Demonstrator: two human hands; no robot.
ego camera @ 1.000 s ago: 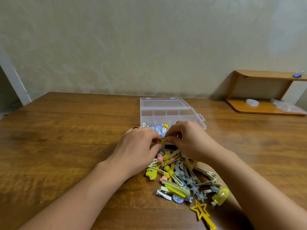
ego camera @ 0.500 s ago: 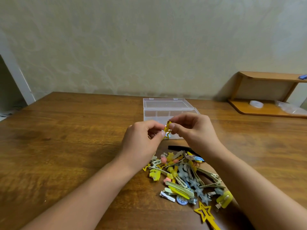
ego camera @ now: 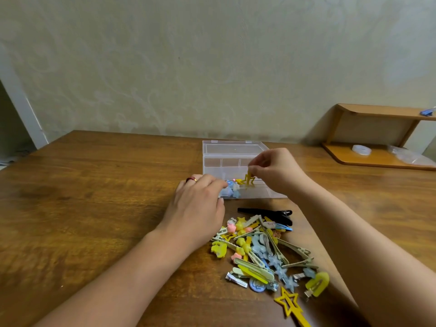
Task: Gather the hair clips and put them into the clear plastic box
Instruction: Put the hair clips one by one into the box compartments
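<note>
I see right hand (ego camera: 274,172) pinching yellow clip (ego camera: 248,179) upright over the open clear box (ego camera: 236,161) | left hand (ego camera: 200,204) rests fingers against box's near-left corner, curled, grip unclear | clip pile (ego camera: 264,251) on wooden surface (ego camera: 94,208) just before box, black clip (ego camera: 266,212) between.

View: head, single wide-angle camera, worn on the person's head. Faces forward and down across the desk (ego camera: 94,197) toward the wall (ego camera: 188,67). Range: close, both forearms entering from the bottom edge. No second view.
</note>
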